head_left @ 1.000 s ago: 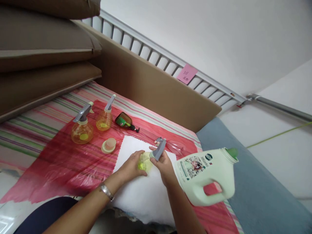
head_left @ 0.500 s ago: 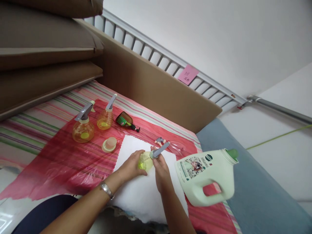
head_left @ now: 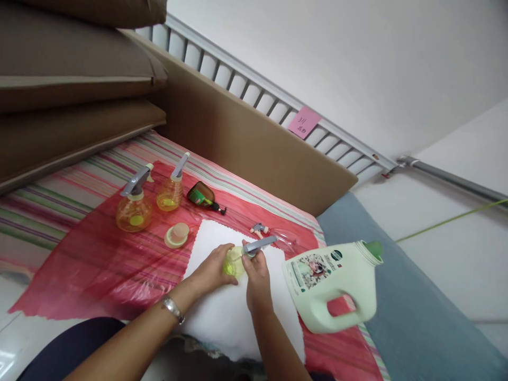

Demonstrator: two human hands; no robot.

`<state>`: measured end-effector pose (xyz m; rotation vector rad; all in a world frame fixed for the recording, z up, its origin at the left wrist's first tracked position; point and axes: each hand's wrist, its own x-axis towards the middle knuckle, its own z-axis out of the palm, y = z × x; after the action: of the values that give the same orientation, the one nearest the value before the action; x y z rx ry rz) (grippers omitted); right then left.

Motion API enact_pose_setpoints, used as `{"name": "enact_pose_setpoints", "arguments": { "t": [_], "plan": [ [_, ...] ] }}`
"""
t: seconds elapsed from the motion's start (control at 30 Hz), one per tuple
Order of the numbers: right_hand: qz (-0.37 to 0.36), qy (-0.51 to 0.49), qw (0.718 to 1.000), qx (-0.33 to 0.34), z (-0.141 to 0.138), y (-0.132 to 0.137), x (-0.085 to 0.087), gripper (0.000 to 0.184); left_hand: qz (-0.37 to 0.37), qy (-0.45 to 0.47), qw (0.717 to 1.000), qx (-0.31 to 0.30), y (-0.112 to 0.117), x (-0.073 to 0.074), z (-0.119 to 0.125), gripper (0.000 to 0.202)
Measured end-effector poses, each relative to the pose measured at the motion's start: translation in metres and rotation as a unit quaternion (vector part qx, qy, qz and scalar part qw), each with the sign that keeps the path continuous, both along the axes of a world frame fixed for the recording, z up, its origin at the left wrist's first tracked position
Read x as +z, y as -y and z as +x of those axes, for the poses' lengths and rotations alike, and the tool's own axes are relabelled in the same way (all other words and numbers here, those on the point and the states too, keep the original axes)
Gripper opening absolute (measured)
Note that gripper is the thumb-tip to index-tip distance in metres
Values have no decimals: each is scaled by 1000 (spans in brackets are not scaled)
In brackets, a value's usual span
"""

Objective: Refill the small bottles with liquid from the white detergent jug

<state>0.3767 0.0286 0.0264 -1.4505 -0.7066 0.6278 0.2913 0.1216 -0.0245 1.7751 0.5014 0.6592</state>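
Note:
Over a white cloth (head_left: 222, 323), my left hand (head_left: 212, 267) is closed around the clear body of a small spray bottle (head_left: 235, 263) holding yellow-green liquid. The bottle lies tilted, its grey spray head (head_left: 262, 244) pointing right. My right hand (head_left: 259, 278) grips the bottle's neck and spray head with its fingers; part of the collar is hidden. Just behind the hands lies an empty-looking clear spray bottle (head_left: 283, 239) on its side. To the right rests a large pale green detergent jug (head_left: 335, 286) with a green spout.
Two spray bottles with yellow liquid, one round (head_left: 134, 214) and one ribbed (head_left: 170, 196), stand at the left. Near them lie a brown pump bottle (head_left: 201, 197) and a round cap (head_left: 177, 235). Red plastic sheeting (head_left: 99, 264) covers striped fabric. A board (head_left: 246, 132) rises behind.
My right hand has turned the spray head, so it now lies flatter and points more to the right. My left hand keeps its hold on the body. The view has shifted slightly.

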Motion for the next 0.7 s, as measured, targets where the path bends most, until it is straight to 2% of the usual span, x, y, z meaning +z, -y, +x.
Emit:
{"name": "enact_pose_setpoints", "arguments": {
  "t": [0.07, 0.17, 0.3, 0.4, 0.57, 0.7],
  "plan": [
    [-1, 7, 1000, -15, 0, -1, -1, 55, -1, 4, 1000, 3, 0, -2, 1, 85],
    [4, 14, 1000, 3, -1, 1, -2, 62, -5, 6, 1000, -1, 0, -4, 2, 86],
    [-7, 33, 999, 15, -1, 3, 2, 52, -1, 5, 1000, 0, 0, -4, 1, 86],
    [-9, 34, 999, 11, -1, 1, 4, 51, -6, 7, 1000, 8, 0, -4, 1, 85],
    [7, 45, 999, -18, -2, -4, -6, 47, -6, 11, 1000, 23, 4, -7, 2, 84],
    [-4, 86, 996, -15, -3, -4, -11, 39, -5, 9, 1000, 23, 3, -9, 2, 84]
  ]
}}
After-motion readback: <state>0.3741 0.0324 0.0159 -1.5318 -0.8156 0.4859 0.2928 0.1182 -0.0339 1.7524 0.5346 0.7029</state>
